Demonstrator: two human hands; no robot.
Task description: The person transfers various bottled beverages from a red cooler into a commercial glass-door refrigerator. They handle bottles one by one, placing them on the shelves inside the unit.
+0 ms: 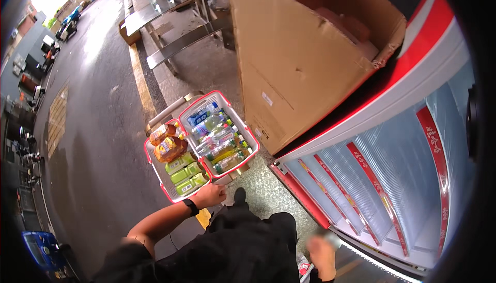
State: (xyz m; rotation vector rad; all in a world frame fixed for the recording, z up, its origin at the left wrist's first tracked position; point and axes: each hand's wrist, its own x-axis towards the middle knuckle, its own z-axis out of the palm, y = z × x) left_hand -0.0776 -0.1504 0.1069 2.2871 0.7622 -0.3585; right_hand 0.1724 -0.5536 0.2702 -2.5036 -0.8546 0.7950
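Note:
My left hand [211,195], a black band at its wrist, is loosely curled with nothing visible in it. It is nearest the front corner of two adjoining white baskets with red rims. The right basket [254,152] holds several clear and yellowish drink bottles [215,128] lying flat. Several green bottles [185,173] and orange-brown bottles [170,148] lie in the left basket [155,163]. Blurred, my right hand [322,254] is beside the lower edge of a display refrigerator [372,128]. A pale round thing [333,240] touches its fingers; whether it is held, I cannot tell.
Red label strips [378,197] front the refrigerator shelves. A large cardboard box [294,62] stands against its side. Metal benches [182,46] and a street [93,128] lie beyond the baskets. A bottle with a red label [303,263] is beside my leg.

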